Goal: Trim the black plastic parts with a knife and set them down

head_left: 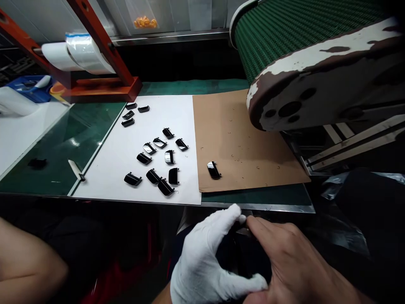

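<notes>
A green conveyor belt overhangs the desk. At upper left sits a blue crate; at top centre, a clear bag holds orange pieces. Black glossy parts lie on a white sheet, one on brown card. At bottom centre, the gloved left grip curves half-open round a dark piece; the bare right grip presses fingers to its edge, though shadow hides whether they pinch it.

White glove on the left hand; glossy black parts on white paper; plain brown cardboard; green ribbed belt; chipped cream paint, brown-stained, on the belt guard; orange-red frame.
</notes>
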{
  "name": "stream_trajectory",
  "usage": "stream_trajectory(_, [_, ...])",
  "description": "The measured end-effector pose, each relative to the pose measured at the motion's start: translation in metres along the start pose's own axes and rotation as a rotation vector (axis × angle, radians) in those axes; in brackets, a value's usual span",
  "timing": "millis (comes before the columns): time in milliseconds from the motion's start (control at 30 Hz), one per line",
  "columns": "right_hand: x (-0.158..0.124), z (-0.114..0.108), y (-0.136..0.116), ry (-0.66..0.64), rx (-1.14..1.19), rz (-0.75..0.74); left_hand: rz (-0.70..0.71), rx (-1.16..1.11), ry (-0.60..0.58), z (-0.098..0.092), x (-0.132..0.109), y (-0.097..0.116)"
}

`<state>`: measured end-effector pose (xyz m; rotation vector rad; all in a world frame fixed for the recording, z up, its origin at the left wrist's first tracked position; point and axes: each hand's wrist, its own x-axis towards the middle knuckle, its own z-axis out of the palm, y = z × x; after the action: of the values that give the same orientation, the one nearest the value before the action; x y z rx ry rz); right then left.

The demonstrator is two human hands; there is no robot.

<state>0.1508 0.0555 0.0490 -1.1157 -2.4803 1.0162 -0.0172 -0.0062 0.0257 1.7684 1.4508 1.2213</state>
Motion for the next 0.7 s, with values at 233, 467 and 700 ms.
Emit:
stream_trajectory(233, [-0.003, 0.004, 0.003, -0.018, -0.114, -0.076, -0.002, -0.022, -0.006, -0.002, 0.006, 0.003])
stream_trajectory(467, [-0.001, 0.008, 0.000, 0.083, -0.199, -0.111, -0.015, 0.003, 0.006, -0.002, 0.008, 0.005])
stream_trajectory(700, [0.001, 0.011, 0.002, 0.121, -0.246, -0.141, -0.127, 0.010, -0.023, 0.000, 0.007, 0.007])
